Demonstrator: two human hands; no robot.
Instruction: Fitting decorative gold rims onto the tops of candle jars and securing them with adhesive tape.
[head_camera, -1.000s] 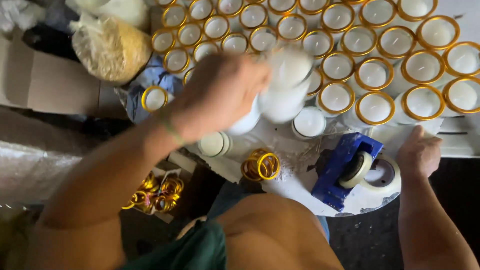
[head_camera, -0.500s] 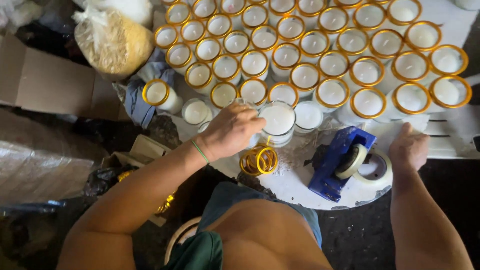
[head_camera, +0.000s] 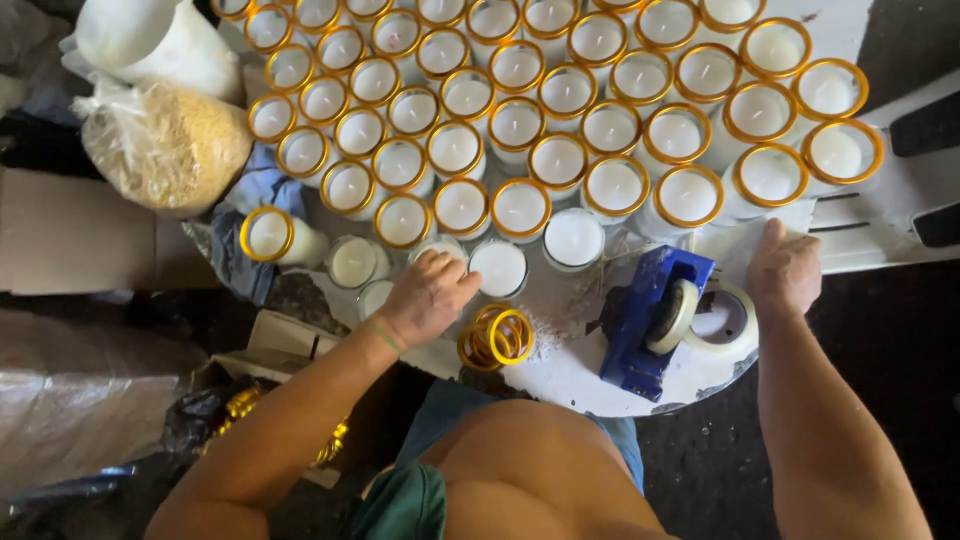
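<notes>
Overhead, left hand (head_camera: 428, 296) curls loosely over unringed candle jars (head_camera: 498, 268); right hand (head_camera: 783, 272) rests flat, empty; a nudge could topple crowded gold-rimmed jars (head_camera: 520, 208)

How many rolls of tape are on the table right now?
2. One roll sits upright on the blue dispenser; the other roll lies flat beside it, just below the right hand. None seem hidden.

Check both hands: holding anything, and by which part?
Left hand grips a glass candle jar by its rim, fingers on top. Right hand rests flat on the table, holding nothing.
</notes>
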